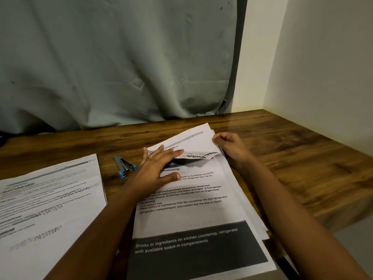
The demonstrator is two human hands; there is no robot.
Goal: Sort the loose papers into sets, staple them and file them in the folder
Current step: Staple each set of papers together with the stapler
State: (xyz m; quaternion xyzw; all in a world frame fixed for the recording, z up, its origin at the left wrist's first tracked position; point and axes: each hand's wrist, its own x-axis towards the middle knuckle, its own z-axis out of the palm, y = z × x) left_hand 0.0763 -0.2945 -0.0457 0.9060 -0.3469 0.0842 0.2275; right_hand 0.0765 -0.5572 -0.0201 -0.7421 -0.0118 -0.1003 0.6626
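From the head camera, the sorting step looks to be in hand. The left hand [159, 168] lies flat with fingers spread, pressing on the printed paper stack [191, 201] in the middle of the wooden desk [292, 158]. The right hand [228, 144], fingers curled, pinches the far corner of a lifted sheet [187, 138], which curls back to show dark print underneath. Next, that sheet probably needs peeling free without dragging those below. The stack is fanned unevenly, its edges stepped at the right. A blue-tipped stapler [125, 167] lies just left of it; another paper pile [50, 199] sits further left.
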